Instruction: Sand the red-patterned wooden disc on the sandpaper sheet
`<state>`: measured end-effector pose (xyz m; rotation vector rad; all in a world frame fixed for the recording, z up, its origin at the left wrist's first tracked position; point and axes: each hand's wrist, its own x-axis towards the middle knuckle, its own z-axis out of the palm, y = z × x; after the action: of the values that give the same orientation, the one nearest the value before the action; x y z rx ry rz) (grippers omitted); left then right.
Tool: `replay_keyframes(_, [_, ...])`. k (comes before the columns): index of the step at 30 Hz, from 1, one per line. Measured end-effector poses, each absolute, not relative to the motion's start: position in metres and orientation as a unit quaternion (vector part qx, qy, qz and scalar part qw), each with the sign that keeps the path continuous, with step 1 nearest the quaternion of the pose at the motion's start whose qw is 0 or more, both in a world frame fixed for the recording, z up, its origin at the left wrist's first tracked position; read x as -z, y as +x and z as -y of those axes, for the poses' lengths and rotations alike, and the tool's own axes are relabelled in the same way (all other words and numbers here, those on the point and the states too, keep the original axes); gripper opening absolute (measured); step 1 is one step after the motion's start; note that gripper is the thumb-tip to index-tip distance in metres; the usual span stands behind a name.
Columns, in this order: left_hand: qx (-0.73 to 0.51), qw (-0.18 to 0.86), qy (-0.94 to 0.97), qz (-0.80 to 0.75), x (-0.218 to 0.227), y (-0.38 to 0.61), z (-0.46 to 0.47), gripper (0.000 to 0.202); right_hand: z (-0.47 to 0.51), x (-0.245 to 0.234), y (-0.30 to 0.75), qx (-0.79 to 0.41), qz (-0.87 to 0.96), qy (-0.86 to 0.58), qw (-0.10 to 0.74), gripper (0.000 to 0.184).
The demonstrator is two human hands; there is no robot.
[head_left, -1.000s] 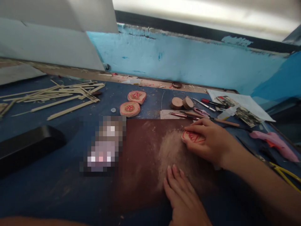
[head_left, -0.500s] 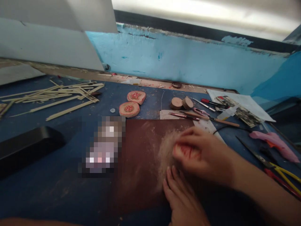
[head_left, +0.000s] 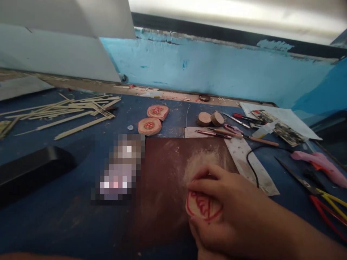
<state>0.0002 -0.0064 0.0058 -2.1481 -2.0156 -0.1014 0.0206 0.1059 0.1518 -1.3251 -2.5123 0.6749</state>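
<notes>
A round wood slice (head_left: 202, 206) with a red drawing on its face is gripped in my right hand (head_left: 227, 195), fingers over its far edge. It is held at the brown sheet (head_left: 162, 180), which looks like sandpaper. A patch of pale wood dust (head_left: 200, 160) covers the sheet just beyond my fingers. My left hand (head_left: 199, 242) rests low at the sheet's near right side, beside the slice. Its visible fingers look extended, but most of that hand is hidden under the right one.
Two red-marked wood slices (head_left: 149, 125) lie beyond the sheet, and two plain slices (head_left: 204, 118) further right. Left are thin wooden sticks (head_left: 81, 108), a blurred-out object (head_left: 118, 166) and a black object (head_left: 35, 173). Scissors (head_left: 311, 186), a pink tool (head_left: 320, 166) and pens (head_left: 241, 117) lie right.
My right hand has drawn the slice down and left across the sheet, toward me, uncovering more dust. The left fingers sit lower and are more covered.
</notes>
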Motion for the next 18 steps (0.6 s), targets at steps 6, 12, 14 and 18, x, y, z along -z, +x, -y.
replay_keyframes(6, [0.009, 0.138, -0.661, 0.737, -0.01, -0.001, 0.004, 0.074, -0.142, -0.144, 0.05, -0.099, 0.805, -0.571, 0.122, 0.03])
replay_keyframes(12, [0.033, 0.106, -0.716, 0.689, -0.005, -0.003, 0.0, 0.035, -0.107, -0.154, 0.019, -0.265, 0.848, -0.445, 0.108, 0.021])
replay_keyframes(14, [0.028, 0.11, -0.703, 0.702, -0.006, -0.002, 0.001, 0.046, -0.117, -0.152, 0.027, -0.246, 0.844, -0.464, 0.109, 0.021])
replay_keyframes(18, [0.038, 0.131, -0.652, 0.746, -0.01, 0.002, 0.004, 0.072, -0.153, -0.144, 0.059, -0.117, 0.815, -0.557, 0.114, 0.036])
